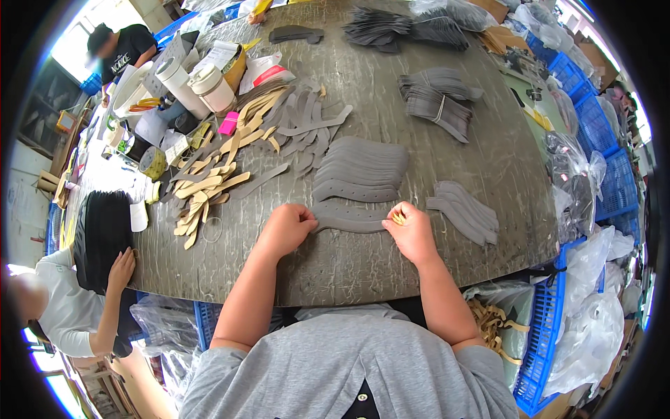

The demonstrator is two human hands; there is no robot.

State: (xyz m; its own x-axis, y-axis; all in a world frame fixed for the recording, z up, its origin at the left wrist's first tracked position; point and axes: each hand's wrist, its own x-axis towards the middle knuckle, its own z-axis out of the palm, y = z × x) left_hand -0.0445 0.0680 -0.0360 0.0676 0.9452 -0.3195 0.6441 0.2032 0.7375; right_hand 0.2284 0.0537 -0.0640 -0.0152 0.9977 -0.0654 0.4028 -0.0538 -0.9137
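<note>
A grey curved strip with small holes [351, 218] lies in front of me at the near end of an overlapping row of like strips [363, 164]. My left hand [288, 229] is closed, pinching its left end between thumb and fingers. At the other end my right hand [412, 232] is closed too, its fingertips on the strip's right tip. A small yellow thing [398, 218] shows among the right fingers; its kind is too small to make out. Just right of that hand rests a small fanned stack of narrower grey strips [464, 209].
Tan and grey strips [209, 185] lie heaped at left, near a white lidded cup [211, 87] and a pink object [228, 123]. Banded grey bundles [440, 105] sit farther back. Blue crates [548, 328] line the right. A co-worker's hand [121, 269] touches a black stack [103, 237].
</note>
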